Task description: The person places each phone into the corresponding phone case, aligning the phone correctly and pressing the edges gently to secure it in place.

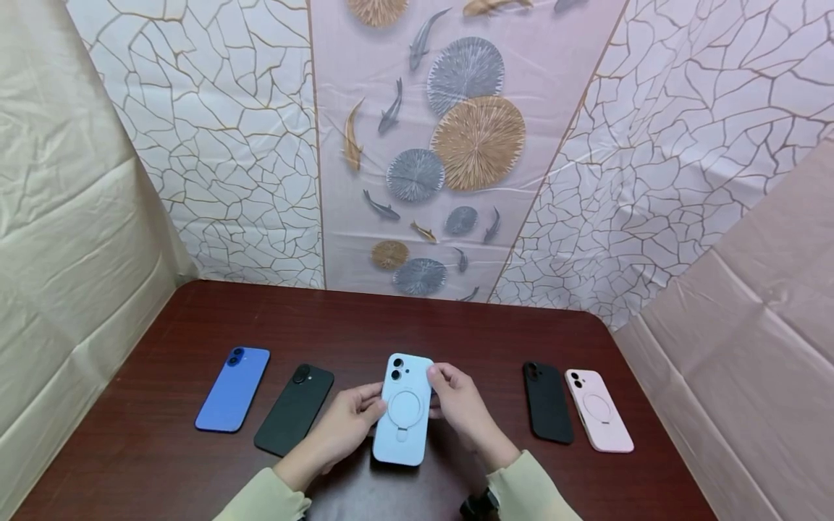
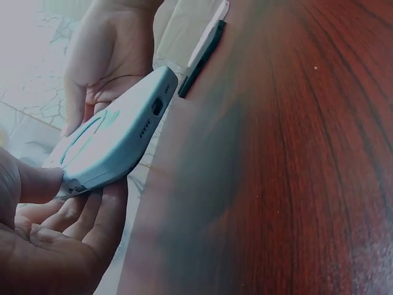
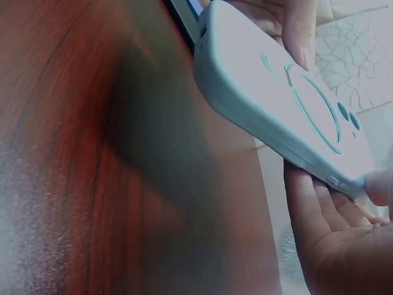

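Light-blue phone case [image 1: 402, 450]: held above the table [image 1: 469, 329], lens side up. Left grip [image 1: 348, 420]: pinches one long edge. Right grip [image 1: 464, 405]: pinches the opposite edge near the camera end. From here, any lettering is too small to read.

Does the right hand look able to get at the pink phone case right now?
Probably not until the right hand lets go of the light-blue phone case it pinches. Otherwise, nothing covers the pink phone case, and the black phone case in between looks low enough to reach over.
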A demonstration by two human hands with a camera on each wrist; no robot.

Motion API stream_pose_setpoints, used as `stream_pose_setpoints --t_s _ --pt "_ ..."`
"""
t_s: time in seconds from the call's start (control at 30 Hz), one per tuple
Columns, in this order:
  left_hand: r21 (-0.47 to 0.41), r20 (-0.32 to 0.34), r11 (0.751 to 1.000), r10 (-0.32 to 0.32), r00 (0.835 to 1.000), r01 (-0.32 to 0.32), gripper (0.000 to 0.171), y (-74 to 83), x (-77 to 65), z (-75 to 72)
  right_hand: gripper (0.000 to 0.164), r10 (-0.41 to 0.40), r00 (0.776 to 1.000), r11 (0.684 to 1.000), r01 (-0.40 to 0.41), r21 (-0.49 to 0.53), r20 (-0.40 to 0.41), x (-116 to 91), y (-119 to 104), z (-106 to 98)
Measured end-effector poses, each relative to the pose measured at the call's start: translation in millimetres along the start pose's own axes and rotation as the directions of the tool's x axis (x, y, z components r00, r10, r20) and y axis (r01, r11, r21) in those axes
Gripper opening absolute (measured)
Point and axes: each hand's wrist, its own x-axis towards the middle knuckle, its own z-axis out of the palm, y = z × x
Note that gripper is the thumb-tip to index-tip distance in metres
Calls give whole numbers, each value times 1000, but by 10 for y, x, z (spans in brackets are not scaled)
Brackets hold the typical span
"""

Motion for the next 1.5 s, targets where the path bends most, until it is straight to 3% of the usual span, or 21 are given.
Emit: stream_pose_setpoints --t_s 0.13,0.5,0.87,1.03,1.2,1.5 --pt "40 -4 999 6 1000 -6 47 0 -5 3 35 0 1000 1000 0 7 1 -2 19 1" --pt "37 0 999 17 1000 -17 45 -11 -5 2 36 -15 999 999 13 53 35 -24 -31 3" --pt "-3 -1 1000 9 1000 -9 44 -37 -20 29 36 -41 999 999 41 6 -16 -37 -24 24" --pt "31 -13 1000 -2 1000 3 45 -42 -28 29 32 -47 999 999 47 5 -11 -83 -84 25" --pt "66 -19 998 1 1000 1 46 -34 -32 28 33 -74 997 997 74 6 -25 -31 8 10" --pt "92 -17 994 61 998 -59 44 -35 -51 65 31 -84 994 996 86 19 -70 -36 -38 15"
